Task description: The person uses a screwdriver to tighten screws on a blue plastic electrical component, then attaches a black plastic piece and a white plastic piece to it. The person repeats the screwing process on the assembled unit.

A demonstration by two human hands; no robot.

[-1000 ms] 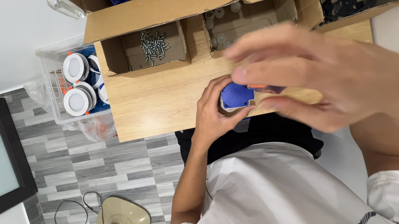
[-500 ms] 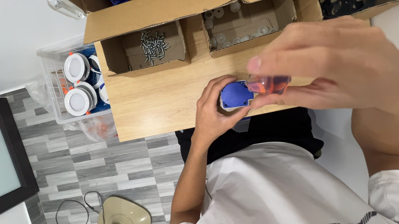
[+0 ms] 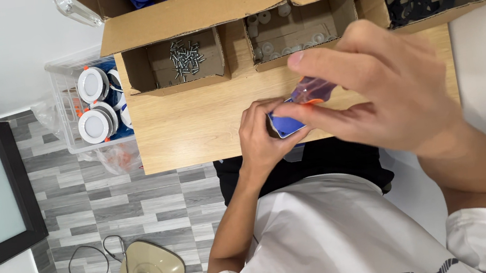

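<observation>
Right now the left hand is wrapped around a small blue plastic part, smooth and rounded, held just above the near edge of the pale wooden table. The right hand, close to the camera and blurred, pinches a screwdriver with a translucent orange-red handle between thumb and fingers, its tip down at the blue part. Further back, an open cardboard box holds a pile of grey metal screws, the next compartment small white pieces, and another black ring-shaped parts. Off the table's side, a clear plastic crate holds round white fittings.
</observation>
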